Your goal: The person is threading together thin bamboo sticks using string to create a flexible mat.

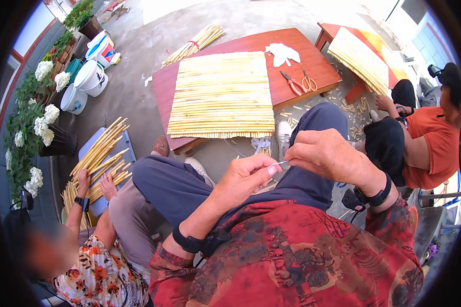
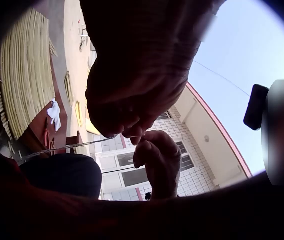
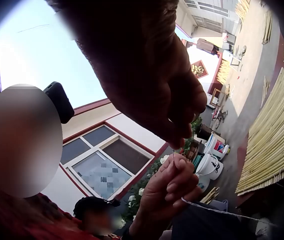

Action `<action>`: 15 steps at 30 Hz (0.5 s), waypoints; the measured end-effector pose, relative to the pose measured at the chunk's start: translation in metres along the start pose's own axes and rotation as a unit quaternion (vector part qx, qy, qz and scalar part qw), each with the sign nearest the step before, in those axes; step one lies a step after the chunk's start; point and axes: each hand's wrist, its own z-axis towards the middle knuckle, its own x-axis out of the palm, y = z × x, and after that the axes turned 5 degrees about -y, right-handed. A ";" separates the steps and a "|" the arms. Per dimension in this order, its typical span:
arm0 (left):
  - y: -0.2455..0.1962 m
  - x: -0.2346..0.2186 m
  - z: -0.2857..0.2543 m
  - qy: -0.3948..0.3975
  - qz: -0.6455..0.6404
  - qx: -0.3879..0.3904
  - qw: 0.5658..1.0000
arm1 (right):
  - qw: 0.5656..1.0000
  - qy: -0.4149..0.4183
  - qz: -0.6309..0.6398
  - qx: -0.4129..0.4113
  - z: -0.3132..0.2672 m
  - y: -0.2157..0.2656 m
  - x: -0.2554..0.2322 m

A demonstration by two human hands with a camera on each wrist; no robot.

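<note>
Above the lap, the left hand (image 1: pixel 245 180) pinches a thin pale string (image 1: pixel 280 163) between thumb and fingers. The right hand (image 1: pixel 327 155) pinches the same short stretch from the other side, the fingertips of both hands close together. In the left wrist view a twisted string (image 2: pixel 67 147) runs from the left hand (image 2: pixel 137 95) down toward the lap. The right wrist view shows string (image 3: pixel 227 212) trailing from the left hand (image 3: pixel 167 187), with the right hand (image 3: pixel 147 85) above it. Whether a needle is held cannot be made out.
A mat of pale stalks (image 1: pixel 220 94) lies on a red table (image 1: pixel 305 48) with red-handled pliers (image 1: pixel 293 83), scissors (image 1: pixel 308 82) and white cloth (image 1: pixel 283 54). People sit at both sides; the left one touches stalks on a blue tray (image 1: pixel 130 148). Buckets (image 1: pixel 91 78) stand back left.
</note>
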 end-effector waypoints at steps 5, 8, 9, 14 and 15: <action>0.008 -0.018 -0.031 0.031 0.014 -0.100 0.994 | 0.987 0.016 0.160 0.028 0.010 -0.010 0.024; 0.012 -0.024 -0.034 0.039 -0.036 -0.083 0.995 | 0.907 0.052 0.378 0.178 0.014 -0.009 0.042; 0.012 -0.025 -0.032 0.038 -0.037 -0.085 0.995 | 0.906 0.053 0.379 0.178 0.015 -0.008 0.050; 0.031 -0.024 -0.011 0.164 -0.104 -0.064 0.979 | 0.664 0.057 0.704 0.245 0.018 -0.006 0.064; 0.036 -0.025 -0.006 0.165 -0.105 -0.065 0.979 | 0.663 0.056 0.704 0.246 0.018 -0.009 0.063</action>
